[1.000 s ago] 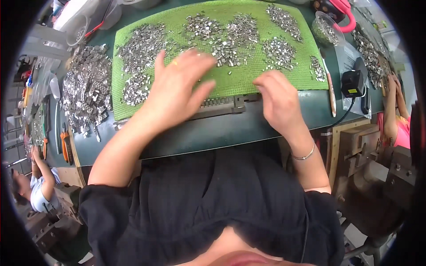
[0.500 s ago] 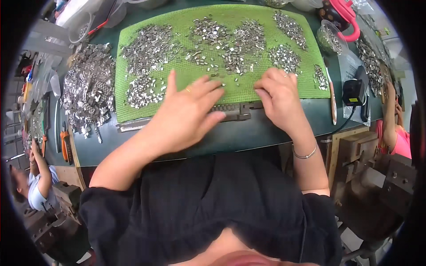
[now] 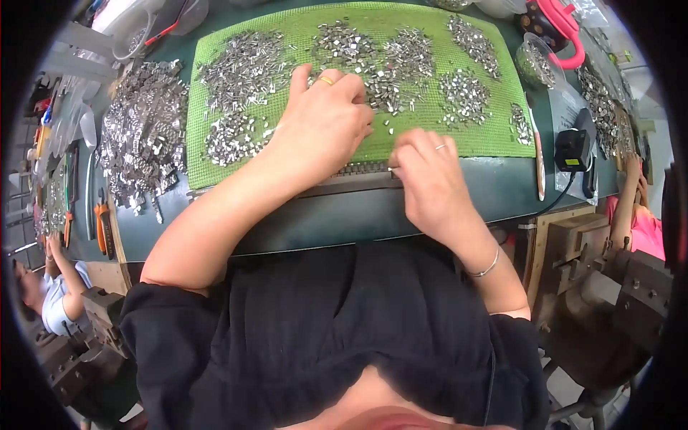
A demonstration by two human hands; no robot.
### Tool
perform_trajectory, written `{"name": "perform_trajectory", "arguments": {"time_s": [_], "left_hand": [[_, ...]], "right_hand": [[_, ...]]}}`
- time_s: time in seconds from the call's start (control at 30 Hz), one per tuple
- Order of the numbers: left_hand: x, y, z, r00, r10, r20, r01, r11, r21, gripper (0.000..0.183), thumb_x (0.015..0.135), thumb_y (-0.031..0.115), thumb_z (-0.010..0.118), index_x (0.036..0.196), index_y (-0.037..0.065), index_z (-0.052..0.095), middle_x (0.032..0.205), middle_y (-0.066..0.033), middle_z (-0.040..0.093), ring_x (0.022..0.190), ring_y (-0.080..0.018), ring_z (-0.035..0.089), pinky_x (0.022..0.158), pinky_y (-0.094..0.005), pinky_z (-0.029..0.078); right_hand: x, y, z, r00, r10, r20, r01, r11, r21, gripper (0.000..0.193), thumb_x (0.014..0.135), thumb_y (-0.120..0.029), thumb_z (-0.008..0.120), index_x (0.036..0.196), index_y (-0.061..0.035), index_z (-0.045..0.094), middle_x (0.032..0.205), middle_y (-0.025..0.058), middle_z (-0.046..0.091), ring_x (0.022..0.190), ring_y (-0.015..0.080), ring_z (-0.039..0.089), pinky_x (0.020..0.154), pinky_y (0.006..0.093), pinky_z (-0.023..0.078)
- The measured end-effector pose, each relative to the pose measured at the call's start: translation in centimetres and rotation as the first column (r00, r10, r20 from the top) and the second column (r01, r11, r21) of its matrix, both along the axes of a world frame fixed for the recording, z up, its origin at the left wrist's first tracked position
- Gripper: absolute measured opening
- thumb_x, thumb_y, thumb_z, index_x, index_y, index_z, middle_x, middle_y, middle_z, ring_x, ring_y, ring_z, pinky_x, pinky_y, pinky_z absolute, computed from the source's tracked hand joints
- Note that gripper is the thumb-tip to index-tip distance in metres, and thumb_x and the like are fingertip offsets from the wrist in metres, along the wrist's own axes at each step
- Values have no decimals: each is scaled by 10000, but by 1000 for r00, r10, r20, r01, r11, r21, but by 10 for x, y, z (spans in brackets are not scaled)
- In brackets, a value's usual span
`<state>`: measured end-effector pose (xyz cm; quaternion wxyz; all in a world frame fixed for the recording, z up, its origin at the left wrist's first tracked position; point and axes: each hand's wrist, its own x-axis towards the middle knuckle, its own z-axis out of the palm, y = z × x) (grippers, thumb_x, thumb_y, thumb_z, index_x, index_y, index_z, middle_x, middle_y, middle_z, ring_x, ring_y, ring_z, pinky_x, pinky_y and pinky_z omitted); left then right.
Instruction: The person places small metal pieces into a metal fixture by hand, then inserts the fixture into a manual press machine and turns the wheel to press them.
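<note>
A green textured mat [image 3: 494,143] carries several heaps of small silvery metal pieces. My left hand [image 3: 322,118] is over its middle, fingers curled down beside a heap of pieces [image 3: 390,93]; what the fingertips hold, if anything, is hidden. Along the mat's near edge lies a long metal rail [image 3: 351,180] with a row of small parts in its slot. My right hand [image 3: 430,175] is at the right part of this rail, thumb and finger pinched on a small metal piece [image 3: 390,170]. The rail's right end is hidden behind that hand.
Left of the mat is a large pile of metal strips [image 3: 143,132], with orange-handled pliers [image 3: 105,228] nearer me. On the right are a clear cup of pieces [image 3: 537,64], a black adapter [image 3: 573,149] with a cord, and a pink-handled pot [image 3: 555,29]. People work at both sides.
My left hand has moved away from me and its spread fingers have curled. My right hand has come left and nearer, down to the rail.
</note>
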<state>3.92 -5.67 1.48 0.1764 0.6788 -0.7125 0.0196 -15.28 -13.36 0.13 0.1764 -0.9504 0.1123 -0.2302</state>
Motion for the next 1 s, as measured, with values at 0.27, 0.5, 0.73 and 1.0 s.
{"name": "perform_trajectory", "arguments": {"time_s": [0.27,0.5,0.73,1.0], "left_hand": [[2,9,3,998,-53,-19,52,996,-71,21,836,80,656,851,66,651,928,-69,601,964,-265,572,885,-422,398],[9,47,17,976,-108,-191,135,982,134,86,803,44,689,871,88,660,819,-45,646,874,-253,601,799,-388,370],[5,58,0,990,-131,-56,126,989,-81,104,773,72,641,862,105,684,778,-15,610,863,-232,583,814,-408,368],[16,49,1,983,-16,-184,1,997,-80,68,801,185,755,832,124,756,858,-5,648,894,-219,574,839,-415,360]], "right_hand": [[9,5,15,989,12,-150,-25,996,-85,136,699,35,588,804,-47,562,858,101,543,855,288,559,784,385,386],[9,-26,15,986,99,-137,-28,896,444,147,768,-28,722,883,6,636,830,117,616,840,308,615,794,385,436],[18,-40,-1,999,-32,-5,33,991,128,116,800,-29,706,916,-24,699,841,69,638,838,267,614,771,372,403],[24,-36,-5,999,-15,-41,14,1000,-22,46,811,-23,678,838,-55,661,826,68,603,802,272,583,768,378,338]]}}
